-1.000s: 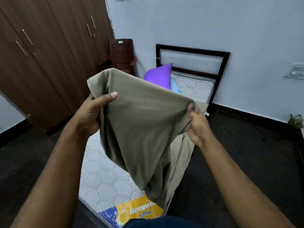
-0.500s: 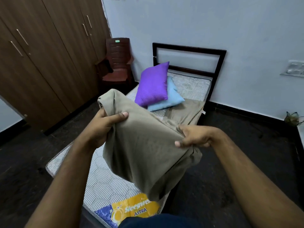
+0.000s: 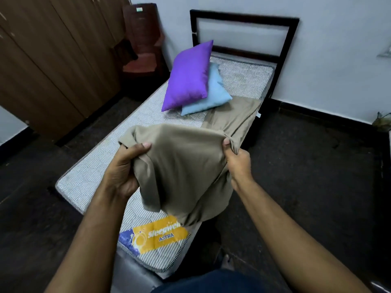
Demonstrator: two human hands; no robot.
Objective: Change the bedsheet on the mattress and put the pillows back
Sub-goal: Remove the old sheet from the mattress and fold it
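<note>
A beige bedsheet [image 3: 182, 163] hangs bunched over the foot half of the bare striped mattress [image 3: 91, 172]. My left hand [image 3: 124, 170] grips its left edge and my right hand [image 3: 237, 166] grips its right edge. Part of the sheet trails along the mattress's right side toward the headboard. A purple pillow [image 3: 188, 77] leans on a light blue pillow [image 3: 213, 92] near the head of the mattress.
A dark bed frame with a headboard [image 3: 243, 20] stands against the white wall. A brown plastic chair [image 3: 141, 49] sits left of the bed, beside a wooden wardrobe [image 3: 53, 60]. Dark floor lies on both sides. A yellow and blue label [image 3: 154, 233] marks the mattress foot.
Both hands have lowered the sheet from in front of my view down toward the mattress. The pillows, hidden before, now show fully. My hands have spread wider apart.
</note>
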